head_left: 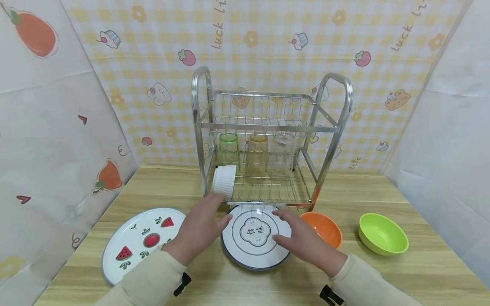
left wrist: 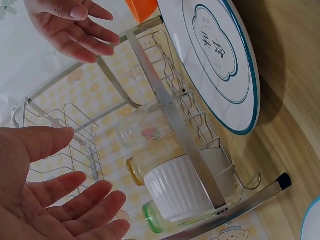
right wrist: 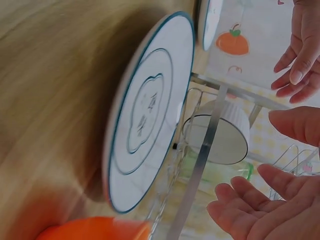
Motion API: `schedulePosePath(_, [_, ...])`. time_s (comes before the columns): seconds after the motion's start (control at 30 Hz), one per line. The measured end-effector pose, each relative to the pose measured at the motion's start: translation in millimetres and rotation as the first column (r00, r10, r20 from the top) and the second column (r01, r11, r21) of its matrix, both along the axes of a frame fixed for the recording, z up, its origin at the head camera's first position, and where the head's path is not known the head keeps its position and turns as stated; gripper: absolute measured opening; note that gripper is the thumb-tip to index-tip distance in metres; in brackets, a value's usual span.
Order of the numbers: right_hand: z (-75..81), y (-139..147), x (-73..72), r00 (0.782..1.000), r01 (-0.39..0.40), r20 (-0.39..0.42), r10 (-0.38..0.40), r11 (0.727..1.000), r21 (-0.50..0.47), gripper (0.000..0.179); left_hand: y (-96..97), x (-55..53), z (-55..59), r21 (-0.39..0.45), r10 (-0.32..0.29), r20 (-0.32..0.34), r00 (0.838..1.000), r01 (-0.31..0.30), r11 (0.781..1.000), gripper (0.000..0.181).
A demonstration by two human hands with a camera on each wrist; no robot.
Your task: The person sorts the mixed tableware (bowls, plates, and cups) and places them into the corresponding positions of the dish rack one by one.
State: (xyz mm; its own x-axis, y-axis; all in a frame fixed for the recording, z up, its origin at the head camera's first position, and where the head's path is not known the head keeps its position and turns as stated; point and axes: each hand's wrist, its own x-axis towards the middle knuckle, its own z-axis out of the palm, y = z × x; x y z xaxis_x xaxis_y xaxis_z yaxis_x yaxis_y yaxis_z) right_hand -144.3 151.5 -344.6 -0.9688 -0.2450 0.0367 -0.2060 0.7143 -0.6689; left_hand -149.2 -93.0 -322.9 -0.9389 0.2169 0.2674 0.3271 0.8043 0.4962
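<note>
My left hand (head_left: 203, 227) hovers over the left side of a round white plate (head_left: 255, 255) with a dark rim and printed characters; its fingers are spread and hold nothing. Opposite it, my right hand (head_left: 300, 236) hangs above the plate's right side, fingers relaxed and parted. Just behind the plate stands a two-tier metal dish rack (head_left: 268, 126). A white ribbed bowl (head_left: 224, 180) rests on its side at the left end of the lower tier. In the left wrist view, the bowl (left wrist: 175, 185) lies beyond my fingers, behind the rack's rail.
Green (head_left: 228, 148), amber (head_left: 256, 155) and clear (head_left: 281, 155) glasses stand on the lower tier. An oval plate with watermelon prints (head_left: 138, 225) lies at left. An orange bowl (head_left: 325, 227) and a green bowl (head_left: 383, 233) sit at right. Patterned cloth hangs behind the rack.
</note>
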Motion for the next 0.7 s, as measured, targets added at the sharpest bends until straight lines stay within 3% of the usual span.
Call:
schedulePosePath(0.1, [-0.1,7,3.9,1.000,0.006,-0.015,-0.006,1.000,0.007,0.056,3.2,1.8,-1.3,-0.014,-0.021,-0.024,1.000,0.020,1.000,0.045])
schedulePosePath(0.33, [-3.1,24,5.5,0.998,0.038,-0.054,-0.037,0.999,0.013,0.055,10.2,7.4,-0.5,-0.039,-0.029,0.017,0.999,0.029,0.999,0.044])
schedulePosePath(0.5, [-6.1,39,5.5,0.998,0.045,-0.039,-0.046,0.999,-0.015,0.054,13.8,9.8,-4.8,-0.025,-0.040,0.016,0.999,0.041,0.999,0.043])
schedulePosePath(0.7, [-10.1,56,5.7,0.994,0.065,-0.091,-0.065,0.998,-0.004,0.050,16.4,12.6,-11.8,0.010,-0.060,0.031,0.998,0.060,0.998,0.043])
